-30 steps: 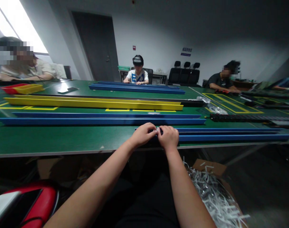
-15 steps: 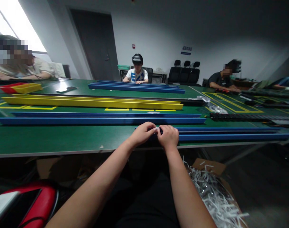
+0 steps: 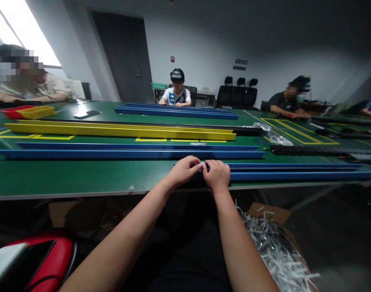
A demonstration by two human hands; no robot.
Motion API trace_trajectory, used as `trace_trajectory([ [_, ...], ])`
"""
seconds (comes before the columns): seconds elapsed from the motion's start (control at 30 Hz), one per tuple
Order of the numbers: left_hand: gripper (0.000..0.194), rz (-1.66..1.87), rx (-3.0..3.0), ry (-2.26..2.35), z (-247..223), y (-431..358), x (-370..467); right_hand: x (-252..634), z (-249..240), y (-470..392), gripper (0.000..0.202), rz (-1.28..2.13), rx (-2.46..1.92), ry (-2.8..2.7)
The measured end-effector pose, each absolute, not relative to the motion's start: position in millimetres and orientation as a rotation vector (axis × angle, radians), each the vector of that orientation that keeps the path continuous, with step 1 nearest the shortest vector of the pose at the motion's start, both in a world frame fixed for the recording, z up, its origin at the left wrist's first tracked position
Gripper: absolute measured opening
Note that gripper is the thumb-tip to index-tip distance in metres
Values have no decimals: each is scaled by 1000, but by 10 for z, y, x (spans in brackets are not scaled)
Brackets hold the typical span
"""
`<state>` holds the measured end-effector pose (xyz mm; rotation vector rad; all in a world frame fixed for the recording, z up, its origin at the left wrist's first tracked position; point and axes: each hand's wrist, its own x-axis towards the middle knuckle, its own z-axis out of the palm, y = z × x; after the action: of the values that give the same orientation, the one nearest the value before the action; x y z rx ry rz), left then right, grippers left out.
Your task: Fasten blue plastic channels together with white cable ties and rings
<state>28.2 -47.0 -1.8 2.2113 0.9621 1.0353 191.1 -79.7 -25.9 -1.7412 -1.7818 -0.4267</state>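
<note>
My left hand (image 3: 185, 169) and my right hand (image 3: 216, 173) meet over the left end of a blue channel rail (image 3: 295, 175) near the table's front edge. Both hands are closed, thumbs and fingertips pinched together. Between the fingertips shows a tiny whitish piece (image 3: 201, 164), too small to name. My fingers and palms cover the rail's end. Behind my hands lies another long blue rail (image 3: 127, 154), running to the left.
Beyond are a yellow rail (image 3: 118, 130), further blue rails (image 3: 176, 113), and red and yellow trays (image 3: 36, 112) on the green table (image 3: 66, 176). Below right, a carton holds white paper strips (image 3: 273, 243). A red stool (image 3: 59, 259) stands lower left. Several people sit around the table.
My hands stay together at the same spot with the fingers pinched. The whole view has shifted very slightly to the right; nothing else visibly differs.
</note>
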Motion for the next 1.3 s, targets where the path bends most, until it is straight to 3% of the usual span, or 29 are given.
trace_trajectory([
  [0.7, 33, 1054, 1950, 926, 2, -357, 342, 1948, -254, -804, 38, -406, -1691, -1840],
  [1.1, 22, 964, 2386, 881, 73, -547, 355, 1967, -291, -772, 29, -451, -1749, -1866],
  [1.3, 55, 918, 2618, 1308, -64, -550, 354, 1965, -325, -745, 27, -421, -1755, -1813],
])
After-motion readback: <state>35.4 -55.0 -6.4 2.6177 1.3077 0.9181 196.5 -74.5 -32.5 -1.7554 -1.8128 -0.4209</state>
